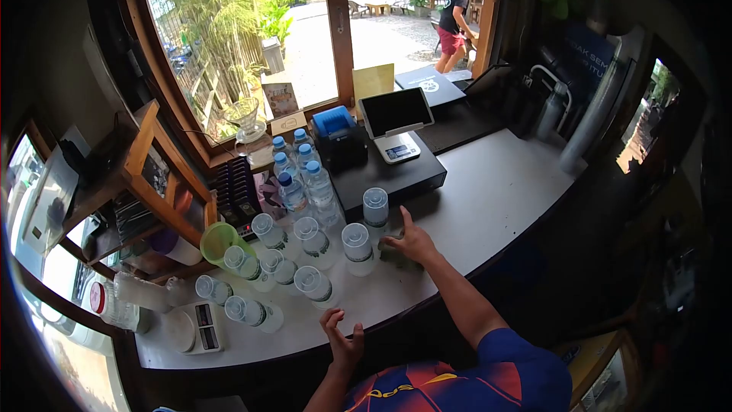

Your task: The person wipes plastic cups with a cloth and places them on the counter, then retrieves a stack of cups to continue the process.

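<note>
Several clear plastic cups with a dark green printed band stand upside down on the white counter (488, 183). My right hand (413, 244) reaches over the counter with thumb and index finger spread wide, just right of the farthest cup (375, 207). Beside that one is another cup (357, 248), nearer to me. At the counter's front edge my left hand (345, 342) is raised, its fingers loosely bent and apart, holding nothing. The closest cup to it is the front one (313, 284). More cups, such as a leftmost one (213, 289), spread to the left.
Water bottles (296, 194) with blue caps stand behind the cups. A tablet (396, 113) on a stand sits on a black box (415, 175). At left are a green container (219, 243), a kitchen scale (204, 328) and a jar (114, 301). Outside, a person (455, 23) bends forward.
</note>
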The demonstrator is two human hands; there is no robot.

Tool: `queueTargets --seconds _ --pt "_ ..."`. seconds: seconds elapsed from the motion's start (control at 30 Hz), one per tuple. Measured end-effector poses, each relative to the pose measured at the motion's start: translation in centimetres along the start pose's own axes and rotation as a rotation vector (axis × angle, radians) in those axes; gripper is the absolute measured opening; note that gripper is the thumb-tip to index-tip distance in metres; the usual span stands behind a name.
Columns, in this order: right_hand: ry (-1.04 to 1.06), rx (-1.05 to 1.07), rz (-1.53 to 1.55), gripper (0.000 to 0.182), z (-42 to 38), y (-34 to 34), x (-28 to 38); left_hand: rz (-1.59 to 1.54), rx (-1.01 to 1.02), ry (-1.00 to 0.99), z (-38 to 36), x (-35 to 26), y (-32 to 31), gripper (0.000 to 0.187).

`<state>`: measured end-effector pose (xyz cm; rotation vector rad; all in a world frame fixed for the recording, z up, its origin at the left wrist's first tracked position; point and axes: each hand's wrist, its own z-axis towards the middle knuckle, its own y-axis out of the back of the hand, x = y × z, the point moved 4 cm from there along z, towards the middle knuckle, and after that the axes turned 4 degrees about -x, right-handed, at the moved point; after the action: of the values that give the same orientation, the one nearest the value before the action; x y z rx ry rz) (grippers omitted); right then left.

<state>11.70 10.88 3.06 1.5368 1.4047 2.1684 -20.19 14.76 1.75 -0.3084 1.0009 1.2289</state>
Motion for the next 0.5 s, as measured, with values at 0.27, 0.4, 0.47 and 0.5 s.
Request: queueTargets --seconds 0.27,0.4,0.47,0.5 --pt "0.093 -0.033 0.023 0.085 2.3 -1.3 1.8 -0.171 0.116 0.036 1.5 0.2 -1.1 0.046" --pt "0.126 -0.062 0.108 0.076 1.5 -0.2 -0.2 -0.192 0.160 0.112 1.1 0.2 -2.3 0.045" --pt "0.143 -0.097 0.221 0.070 0.5 1.5 -2.1 -0.191 0.206 0.137 1.0 0.4 -3.8 0.045" --pt "0.154 -0.115 0.281 0.068 -0.2 2.4 -2.9 -0.189 0.191 0.090 1.5 -0.3 -4.5 0.046"
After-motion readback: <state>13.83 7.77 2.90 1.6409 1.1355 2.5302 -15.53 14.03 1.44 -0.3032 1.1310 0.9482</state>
